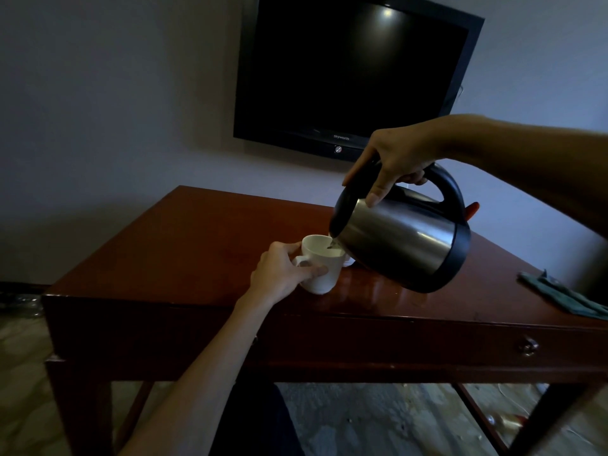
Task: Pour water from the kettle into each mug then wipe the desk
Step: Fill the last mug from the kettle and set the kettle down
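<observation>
while the right hand [396, 156] curls its fingers round the black handle of the brushed steel kettle with a black lid and base [403, 240], thumb pressed along its side, the kettle hangs tilted with its spout just over the rim of the white ceramic mug [320, 269]. the left hand [281, 273] grips that mug at its handle, thumb against the wall, near the front edge of the glossy reddish-brown wooden desk [184, 245]. bare desktop stretches to the left, a crumpled dark green cloth [562, 296] lies at the right edge, and a second white object peeks behind the mug, mostly hidden.
</observation>
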Motion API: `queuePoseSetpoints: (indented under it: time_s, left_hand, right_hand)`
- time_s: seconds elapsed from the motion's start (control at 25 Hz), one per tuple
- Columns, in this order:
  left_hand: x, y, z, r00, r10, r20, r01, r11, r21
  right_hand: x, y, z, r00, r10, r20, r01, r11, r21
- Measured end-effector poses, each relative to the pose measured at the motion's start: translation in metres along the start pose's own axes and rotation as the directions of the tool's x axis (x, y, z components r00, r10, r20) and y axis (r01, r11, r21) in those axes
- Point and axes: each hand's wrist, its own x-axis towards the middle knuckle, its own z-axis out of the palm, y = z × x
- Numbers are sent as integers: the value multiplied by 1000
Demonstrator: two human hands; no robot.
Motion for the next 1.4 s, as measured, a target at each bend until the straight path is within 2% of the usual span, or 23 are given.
queuePoseSetpoints:
  time_s: [1.4]
  left_hand:
    - [-6, 9, -3, 1000, -9, 2, 9, 1000, -15]
  right_hand:
    - [5, 3, -2, 1000, -3, 22, 3, 1000, -16]
